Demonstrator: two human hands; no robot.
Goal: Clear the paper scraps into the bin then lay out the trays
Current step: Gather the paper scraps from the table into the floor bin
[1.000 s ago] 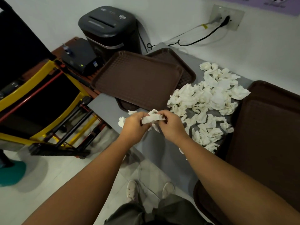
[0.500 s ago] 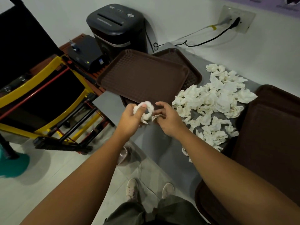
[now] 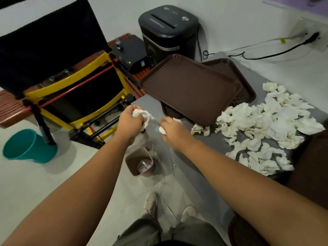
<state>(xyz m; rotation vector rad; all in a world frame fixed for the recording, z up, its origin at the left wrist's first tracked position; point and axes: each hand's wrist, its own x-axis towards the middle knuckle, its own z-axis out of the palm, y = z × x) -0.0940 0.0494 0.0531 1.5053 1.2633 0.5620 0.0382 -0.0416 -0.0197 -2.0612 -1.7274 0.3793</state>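
Note:
My left hand (image 3: 128,122) grips a bunched wad of white paper scraps (image 3: 142,114) over the near left corner of the grey table (image 3: 200,144). Beside it, my right hand (image 3: 174,129) pinches a small white scrap (image 3: 161,130) in its fingers. A heap of crumpled white scraps (image 3: 266,123) covers the table to the right. Two stacked brown trays (image 3: 190,87) lie at the table's far left end. Further brown trays (image 3: 312,166) sit at the right edge. A teal bin (image 3: 26,147) stands on the floor at the left.
A small brown bin (image 3: 140,163) with a clear liner stands on the floor below the table's edge. A yellow and black folding trolley (image 3: 71,89) leans between the table and the teal bin. A black shredder (image 3: 168,31) stands by the wall. A black cable (image 3: 266,54) runs to the wall socket.
My head has turned left, bringing the teal bin into view. My hands have drawn apart, the left one carrying the wad leftward past the table's corner.

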